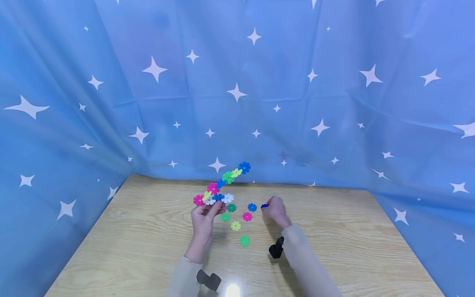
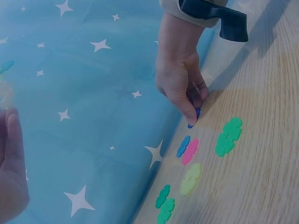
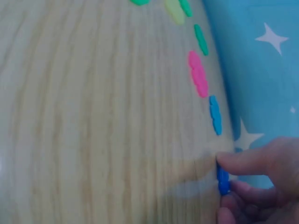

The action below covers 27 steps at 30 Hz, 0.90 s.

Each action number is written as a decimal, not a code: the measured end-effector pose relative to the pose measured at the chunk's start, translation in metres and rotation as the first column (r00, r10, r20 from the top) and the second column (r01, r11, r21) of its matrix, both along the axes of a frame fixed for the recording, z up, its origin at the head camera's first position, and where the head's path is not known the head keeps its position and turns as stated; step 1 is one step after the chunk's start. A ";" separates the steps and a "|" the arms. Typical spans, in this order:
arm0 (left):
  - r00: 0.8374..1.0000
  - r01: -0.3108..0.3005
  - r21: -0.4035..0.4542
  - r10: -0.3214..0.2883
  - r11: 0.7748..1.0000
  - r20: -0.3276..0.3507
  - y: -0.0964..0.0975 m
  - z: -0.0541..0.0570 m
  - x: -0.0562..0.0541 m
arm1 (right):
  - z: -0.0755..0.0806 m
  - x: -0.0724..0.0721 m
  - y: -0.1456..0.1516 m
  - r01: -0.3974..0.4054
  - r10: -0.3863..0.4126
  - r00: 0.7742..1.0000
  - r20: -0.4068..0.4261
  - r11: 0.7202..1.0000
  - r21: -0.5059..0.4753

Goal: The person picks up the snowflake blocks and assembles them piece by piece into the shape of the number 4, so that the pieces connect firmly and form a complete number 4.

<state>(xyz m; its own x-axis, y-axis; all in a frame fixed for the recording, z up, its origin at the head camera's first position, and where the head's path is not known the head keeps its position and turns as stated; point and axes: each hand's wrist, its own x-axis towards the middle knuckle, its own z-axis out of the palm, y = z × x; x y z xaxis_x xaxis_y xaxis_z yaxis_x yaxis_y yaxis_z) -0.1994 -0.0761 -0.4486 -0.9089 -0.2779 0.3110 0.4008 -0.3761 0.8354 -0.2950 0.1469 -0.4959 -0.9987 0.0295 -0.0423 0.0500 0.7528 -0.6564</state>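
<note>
My left hand (image 1: 203, 219) pinches a chain of interlocking snowflake discs (image 1: 213, 188) by its lower white and blue pieces. The chain of pink, yellow, white, blue and green discs slants up to the right, raised over the table. Farther right, my right hand (image 1: 276, 209) has thumb and fingers on a dark blue snowflake disc (image 3: 223, 179) at the tabletop. In the left wrist view this disc (image 2: 194, 118) shows edge-on under the right thumb. Only part of the left hand (image 2: 11, 163) appears there, at the left edge.
Between the hands, loose discs lie flat on the wooden table (image 1: 148, 247): a blue one (image 1: 252, 207), a pink one (image 1: 247, 216), a yellow one (image 1: 235, 225) and several green ones (image 1: 245, 240). A blue star-patterned cloth (image 1: 237, 123) hangs behind the table's back edge.
</note>
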 end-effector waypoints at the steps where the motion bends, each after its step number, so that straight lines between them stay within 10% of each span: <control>1: 1.000 0.001 0.000 -0.001 1.000 0.003 0.000 0.000 0.000 | 0.001 0.001 0.001 0.003 -0.003 1.000 0.014 1.000 0.001; 14: 1.000 0.007 0.008 -0.007 1.000 0.011 0.001 -0.002 0.000 | -0.001 0.015 0.005 0.013 -0.039 0.990 -0.133 0.982 -0.188; 27: 1.000 0.015 0.004 -0.015 1.000 0.013 0.003 -0.002 0.000 | 0.046 0.056 -0.019 -0.090 -0.024 0.981 -0.193 0.824 -0.559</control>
